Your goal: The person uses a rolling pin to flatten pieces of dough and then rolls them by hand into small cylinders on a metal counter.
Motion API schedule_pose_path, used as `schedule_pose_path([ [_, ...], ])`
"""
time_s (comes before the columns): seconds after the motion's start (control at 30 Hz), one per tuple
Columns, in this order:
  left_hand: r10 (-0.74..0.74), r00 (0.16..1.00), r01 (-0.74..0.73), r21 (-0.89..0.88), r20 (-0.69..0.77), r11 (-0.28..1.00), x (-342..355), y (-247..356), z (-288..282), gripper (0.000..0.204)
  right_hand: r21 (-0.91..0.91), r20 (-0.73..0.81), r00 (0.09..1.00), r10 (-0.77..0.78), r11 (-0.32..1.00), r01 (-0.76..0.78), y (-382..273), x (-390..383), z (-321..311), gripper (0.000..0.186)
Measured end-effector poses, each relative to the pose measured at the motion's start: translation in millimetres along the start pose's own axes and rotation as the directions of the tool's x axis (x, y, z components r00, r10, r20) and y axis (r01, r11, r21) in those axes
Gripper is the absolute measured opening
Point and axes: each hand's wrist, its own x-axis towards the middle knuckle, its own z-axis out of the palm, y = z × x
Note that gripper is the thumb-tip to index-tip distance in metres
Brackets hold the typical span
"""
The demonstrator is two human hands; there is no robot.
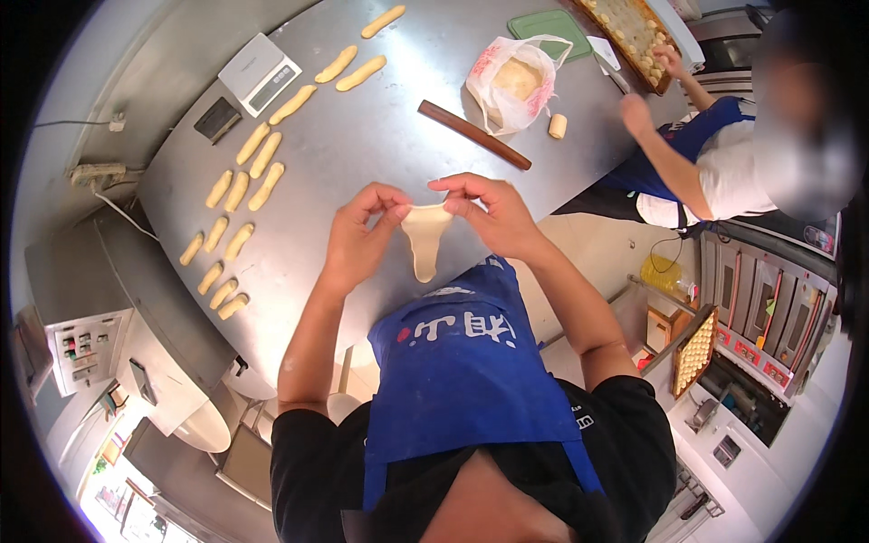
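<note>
A thin flattened piece of dough (425, 240) hangs between my hands near the front edge of the metal table (380, 145). My left hand (365, 233) pinches its upper left corner between thumb and fingers. At the upper right corner, my right hand (496, 214) grips it the same way. The dough is wide at the top and narrows toward its lower end. Beyond my hands lies a brown wooden rolling pin (474, 135), touched by neither. Several rolled dough pieces (237, 192) lie in loose rows on the table's left side.
A digital scale (259, 74) and a dark flat device (217, 120) stand at the far left. Farther right are a plastic bag of dough (516, 81), a small dough piece (558, 127) and a green lid (549, 34). Another person reaches toward a tray (665, 86) of dough balls.
</note>
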Motion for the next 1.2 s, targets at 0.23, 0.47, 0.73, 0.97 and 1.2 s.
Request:
schedule_pose_path([
  [0.23,0.448,0.894,-0.412,0.392,-0.002,0.823,5,73,-21,0.027,-0.398,-0.085,0.874,-0.479,0.82,0.411,-56,5,-11,0.012],
  [0.47,0.663,0.747,-0.472,0.743,0.051,0.475,-7,-38,-6,0.027,-0.608,-0.06,0.773,-0.632,0.637,0.474,61,7,34,0.022],
  [0.73,0.355,0.872,-0.437,0.862,0.337,0.257,-81,-224,23,0.045,-0.785,0.075,0.91,-0.407,0.539,0.305,239,-89,112,0.046],
  [0.97,0.319,0.878,-0.455,0.831,0.357,0.32,-82,-222,40,0.057,-0.731,0.035,0.912,-0.409,0.611,0.302,217,-84,118,0.051],
  [1.2,0.329,0.903,-0.413,0.774,0.278,0.48,-77,-208,40,0.055,-0.669,0.001,0.92,-0.392,0.683,0.292,207,-75,112,0.052],
])
